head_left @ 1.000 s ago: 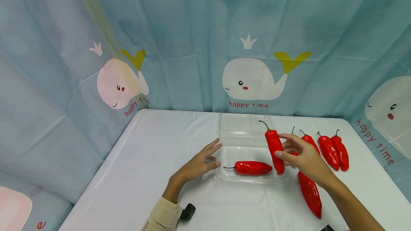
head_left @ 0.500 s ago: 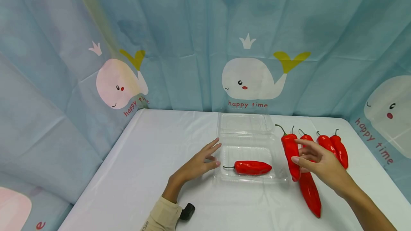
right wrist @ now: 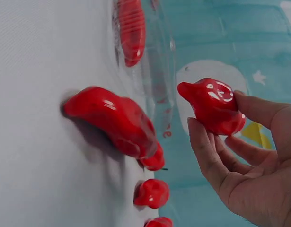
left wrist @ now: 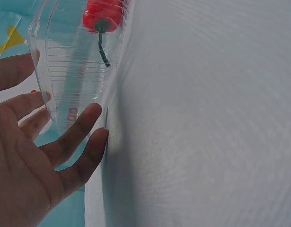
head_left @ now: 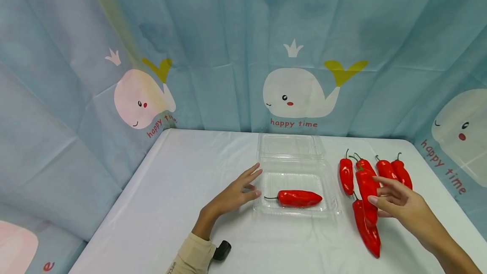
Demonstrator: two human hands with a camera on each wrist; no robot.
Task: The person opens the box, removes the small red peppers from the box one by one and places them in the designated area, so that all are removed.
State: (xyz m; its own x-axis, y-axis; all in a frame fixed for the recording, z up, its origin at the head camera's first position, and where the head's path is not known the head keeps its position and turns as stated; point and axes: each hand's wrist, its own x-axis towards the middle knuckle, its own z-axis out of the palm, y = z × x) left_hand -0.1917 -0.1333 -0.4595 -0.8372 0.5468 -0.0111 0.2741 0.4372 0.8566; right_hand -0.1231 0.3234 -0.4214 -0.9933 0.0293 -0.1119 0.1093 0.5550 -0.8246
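From the head view I see a whale-print curtain behind a white bench. My left hand lies flat with straight fingers at the left edge of the clear clamshell box, likely steadying it; one red pepper lies inside. To the right, my right hand pinches the held pepper above the loose peppers.

The left wrist view shows fingertips touching the box wall, nothing gripped.

In the right wrist view the held pepper sits between thumb and fingers, clear of the bench, with a long pepper lying below.
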